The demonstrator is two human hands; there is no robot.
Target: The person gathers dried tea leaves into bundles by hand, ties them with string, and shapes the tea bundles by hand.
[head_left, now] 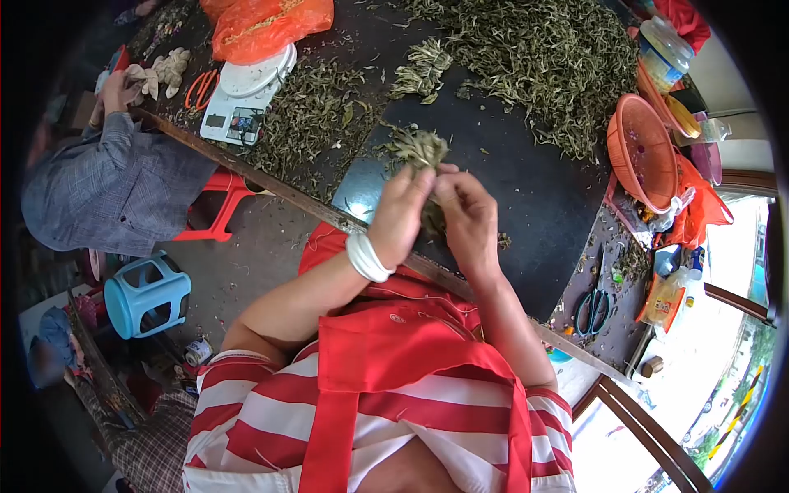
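My left hand (399,212), with white bands at the wrist, is closed around a small bundle of dried leaves (421,148). The leaf tips fan out above the thumb, and some leaves show below, between my hands. My right hand (468,215) presses against the same bundle with curled fingers, its thumb close to my left thumb. Whether a string lies between those fingers cannot be made out. Both hands are above the dark board (526,209) on the table. Another leaf bundle (422,70) lies farther back.
A large heap of dried leaves (542,62) covers the back right. At left are loose leaves (308,115), a white scale (234,111) and orange-handled scissors (201,89). Dark scissors (593,308) and an orange basket (645,152) stand right. A person's sleeve (119,131) is at far left.
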